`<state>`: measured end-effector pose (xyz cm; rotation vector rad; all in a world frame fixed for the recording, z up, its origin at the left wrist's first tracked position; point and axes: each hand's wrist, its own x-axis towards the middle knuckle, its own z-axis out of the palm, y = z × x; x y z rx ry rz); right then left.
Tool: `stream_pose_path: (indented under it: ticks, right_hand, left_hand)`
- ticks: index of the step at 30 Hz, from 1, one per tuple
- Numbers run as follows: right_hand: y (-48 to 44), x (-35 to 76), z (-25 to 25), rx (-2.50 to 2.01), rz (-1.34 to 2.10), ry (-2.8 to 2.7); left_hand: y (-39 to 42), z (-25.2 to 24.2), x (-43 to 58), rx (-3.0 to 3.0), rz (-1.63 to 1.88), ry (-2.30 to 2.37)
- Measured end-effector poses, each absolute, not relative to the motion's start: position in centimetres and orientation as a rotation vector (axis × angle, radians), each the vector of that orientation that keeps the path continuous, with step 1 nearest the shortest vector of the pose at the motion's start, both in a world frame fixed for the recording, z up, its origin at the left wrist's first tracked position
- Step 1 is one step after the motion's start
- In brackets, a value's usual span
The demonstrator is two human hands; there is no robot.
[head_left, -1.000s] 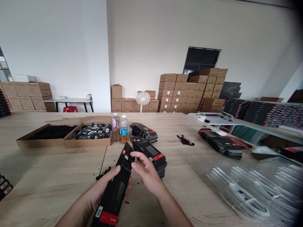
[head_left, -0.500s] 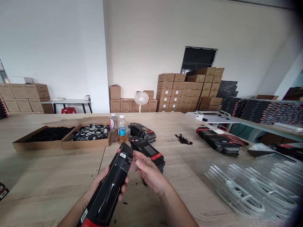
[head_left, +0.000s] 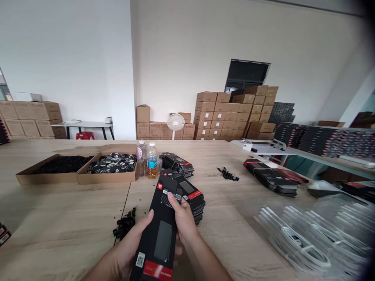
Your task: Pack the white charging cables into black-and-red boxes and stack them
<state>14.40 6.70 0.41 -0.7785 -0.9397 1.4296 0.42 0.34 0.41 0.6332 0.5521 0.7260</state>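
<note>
Between my hands is a long black packaging box (head_left: 152, 230) with a red band, a QR label and a grey window-like panel on its face. My left hand (head_left: 129, 244) is closed round its left edge, thumb on the front. Near the top my right hand (head_left: 185, 218) grips the right edge, its thumb pressed by the small printed label. Fingers behind the box are mostly hidden. Just beyond lies a stack of similar flat black boxes (head_left: 197, 198), with a banded bundle (head_left: 177, 162) behind it. Small black parts (head_left: 125, 224) lie left of the held box.
Two cardboard trays (head_left: 107, 177) hold black pieces at the left. Two plastic bottles (head_left: 151, 162) stand beside them. More small black parts (head_left: 227, 174), another banded box bundle (head_left: 268, 176) and bagged white cables (head_left: 295, 238) lie to the right.
The box has turned its windowed face toward me and looks flatter, where before it bulged. My right hand has moved from its top edge onto its right side, closing on it.
</note>
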Motion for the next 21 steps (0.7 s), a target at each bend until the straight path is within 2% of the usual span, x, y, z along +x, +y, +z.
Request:
stream_pose_path:
  ticks: [3, 7, 10, 13, 15, 18, 21]
  right_hand:
    - [6.7, 14.4, 0.3, -0.808, 1.44, -1.051]
    - [6.5, 14.4, -0.1, -0.704, 1.668, -1.036]
    - [6.1, 14.3, -0.4, -0.651, 1.736, -1.021]
    - [6.2, 14.5, -0.3, -0.7, 1.634, -1.029]
    - [6.6, 14.9, 0.0, -0.705, 1.523, -1.039]
    - [7.3, 15.4, 0.4, -0.706, 1.376, -1.103]
    - [7.2, 15.2, 0.3, -0.747, 1.385, -1.154]
  left_hand:
    - [0.6, -0.2, 0.4, 0.526, 0.679, 0.357]
    - [1.4, -1.9, -0.1, 0.541, 0.744, 0.208]
    - [1.6, -2.7, 0.0, 0.587, 0.659, 0.201]
    - [1.3, -1.9, 0.5, 0.599, 0.672, 0.367]
    - [1.0, -0.8, 0.4, 0.643, 0.822, 0.551]
    - [1.0, 0.6, -0.2, 0.977, 1.063, 0.863]
    - [1.5, 0.8, -1.0, 1.279, 1.113, 1.072]
